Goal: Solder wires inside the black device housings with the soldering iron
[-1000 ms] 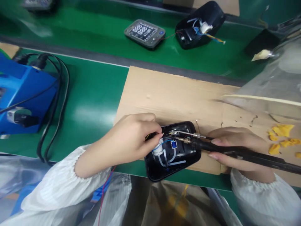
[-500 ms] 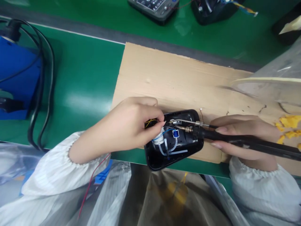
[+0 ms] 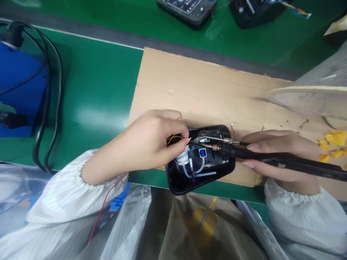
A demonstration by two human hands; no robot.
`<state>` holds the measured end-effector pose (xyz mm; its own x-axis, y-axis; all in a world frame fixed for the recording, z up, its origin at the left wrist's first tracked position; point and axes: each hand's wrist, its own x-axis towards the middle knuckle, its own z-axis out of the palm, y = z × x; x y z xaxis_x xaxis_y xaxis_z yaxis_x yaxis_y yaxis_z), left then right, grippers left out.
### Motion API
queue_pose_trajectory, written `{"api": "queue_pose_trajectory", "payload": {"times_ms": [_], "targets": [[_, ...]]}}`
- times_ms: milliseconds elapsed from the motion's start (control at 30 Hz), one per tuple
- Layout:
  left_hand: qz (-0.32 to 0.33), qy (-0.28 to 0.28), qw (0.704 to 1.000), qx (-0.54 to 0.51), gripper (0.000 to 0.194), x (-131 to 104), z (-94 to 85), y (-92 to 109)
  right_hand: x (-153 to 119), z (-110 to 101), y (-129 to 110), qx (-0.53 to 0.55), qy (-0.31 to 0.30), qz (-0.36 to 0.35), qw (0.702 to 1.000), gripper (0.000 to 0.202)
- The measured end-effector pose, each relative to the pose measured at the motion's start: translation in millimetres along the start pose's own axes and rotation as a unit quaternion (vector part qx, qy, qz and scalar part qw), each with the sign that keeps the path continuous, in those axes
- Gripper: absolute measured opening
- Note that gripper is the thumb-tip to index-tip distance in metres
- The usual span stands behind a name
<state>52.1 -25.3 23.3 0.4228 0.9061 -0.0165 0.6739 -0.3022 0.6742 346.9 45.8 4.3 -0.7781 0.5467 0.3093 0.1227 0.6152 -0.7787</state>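
A black plastic housing [image 3: 182,186] lies tilted at the front edge of the cardboard, its open inside facing up. Inside it are a white cylindrical part [image 3: 183,157], pale tubing [image 3: 201,168], a small blue component [image 3: 202,153] and thin wires. My left hand [image 3: 159,139] reaches over its left end, thumb and forefinger pinched on a thin wire; yellow wires [image 3: 174,138] show beside the fingers. My right hand [image 3: 279,151] is closed around a black soldering iron [image 3: 287,163]. A thin metal tube [image 3: 214,138] runs alongside the iron's tip, both pointing at the pinched fingertips.
Cardboard [image 3: 184,86] covers part of the green table [image 3: 94,94]. At left stands a blue box [image 3: 20,86] with black cables [image 3: 58,97]. Yellow scraps [image 3: 334,142] and a clear plastic sheet [image 3: 317,83] are at right. Other black housings [image 3: 256,12] sit at the back.
The iron's tip and metal tube have shifted very slightly left and up near the left fingertips. The left hand keeps its pinch. The view has moved slightly.
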Motion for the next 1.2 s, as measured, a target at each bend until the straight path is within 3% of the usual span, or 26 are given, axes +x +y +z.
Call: {"api": "queue_pose_trajectory", "payload": {"times_ms": [133,500,700,833,1000,1200], "targets": [[-0.004,0.0,1.0,-0.003,0.02,-0.5,0.7,-0.1,1.2,0.9,-0.3,-0.008,-0.015,0.011,1.0,0.011],[-0.016,-0.006,1.0,-0.016,0.019,-0.1,0.2,-1.5,-3.3,4.7,8.1,0.036,0.023,-0.019,0.999,0.029],[-0.011,-0.006,1.0,-0.025,0.019,-0.6,0.1,-1.0,-2.8,5.3,8.1,0.038,0.014,-0.038,0.998,0.036],[-0.01,-0.004,1.0,-0.024,0.02,-0.5,0.0,-1.1,-3.7,5.7,7.2,0.037,0.033,-0.012,0.999,0.04],[-0.001,-0.001,0.999,-0.033,0.02,0.3,1.3,-3.2,-2.1,-1.7,6.5,0.045,0.015,-0.029,0.998,0.043],[0.011,0.012,0.999,-0.04,0.018,-0.6,3.8,-5.7,-12.0,-10.9,7.7,0.04,0.061,-0.013,0.997,0.047]]}}
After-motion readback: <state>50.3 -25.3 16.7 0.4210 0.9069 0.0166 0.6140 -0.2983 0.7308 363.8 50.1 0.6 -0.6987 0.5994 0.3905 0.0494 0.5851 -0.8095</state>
